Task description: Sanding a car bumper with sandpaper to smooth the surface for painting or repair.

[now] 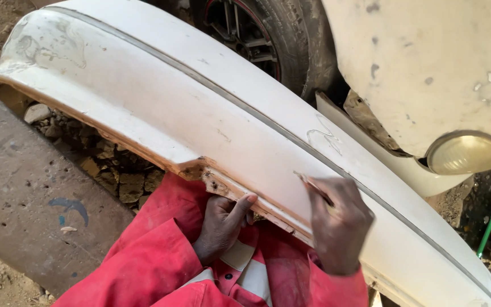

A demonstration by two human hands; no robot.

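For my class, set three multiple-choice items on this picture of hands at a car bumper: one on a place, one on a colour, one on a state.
1. Where does the left hand grip the bumper?
A. its lower edge
B. its top face
C. its far end

2. What colour are the person's sleeves?
A. blue
B. red
C. grey

3. What state is the bumper's lower edge in?
A. freshly painted
B. wrapped in tape
C. chipped, showing brown

Answers:
1 A, the thumb hooks over the lower lip.
2 B, both sleeves are red.
3 C, bare brown patches line the edge, while the right hand presses a thin tool on the face.
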